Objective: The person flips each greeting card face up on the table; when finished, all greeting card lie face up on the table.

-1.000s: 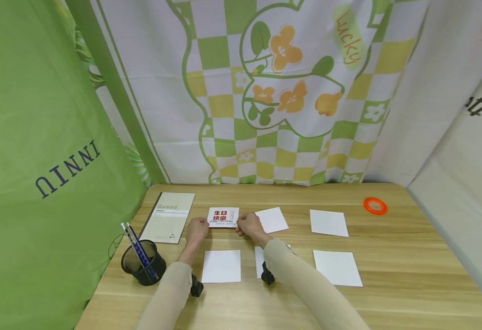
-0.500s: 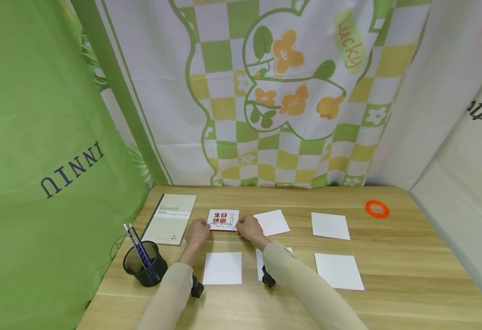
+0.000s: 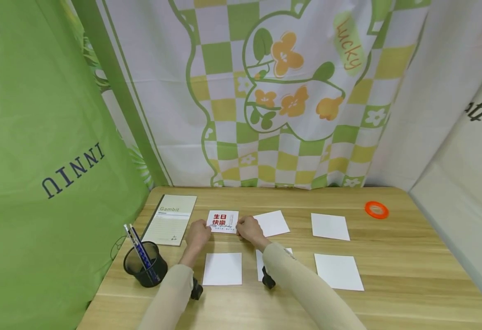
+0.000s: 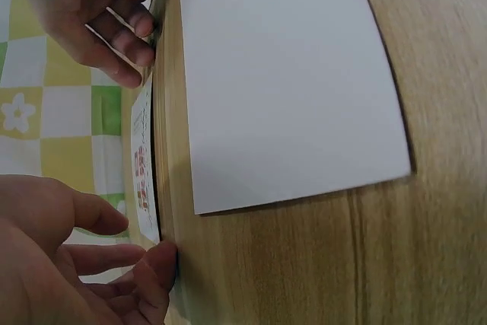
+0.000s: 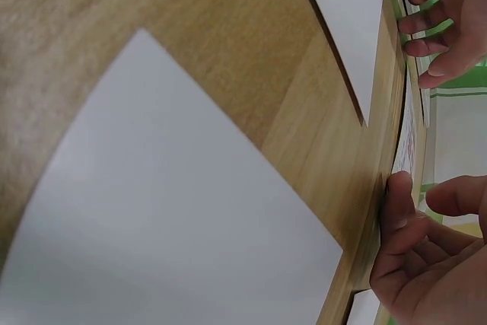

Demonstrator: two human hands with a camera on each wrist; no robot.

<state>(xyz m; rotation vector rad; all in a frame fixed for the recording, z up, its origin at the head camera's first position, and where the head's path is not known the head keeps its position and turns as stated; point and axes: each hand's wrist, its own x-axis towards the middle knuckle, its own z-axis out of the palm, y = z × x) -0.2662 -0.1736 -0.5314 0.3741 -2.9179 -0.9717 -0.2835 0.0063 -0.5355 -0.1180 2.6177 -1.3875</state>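
Makeshift desk booth: wooden table (image 3: 389, 256), hung printed sheets (image 3: 290, 91), notebook (image 3: 169, 219), pen cup (image 3: 143, 265).

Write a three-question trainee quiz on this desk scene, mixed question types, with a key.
1. True or false: both hands, the left hand and the right hand, touch the printed card.
2. How many blank white cards lie on the table?
3. Which thing lies farthest right: A) notebook B) orange tape ring C) pen cup?

Key: 1 true; 2 five, one nearest the left hand; 3 B.
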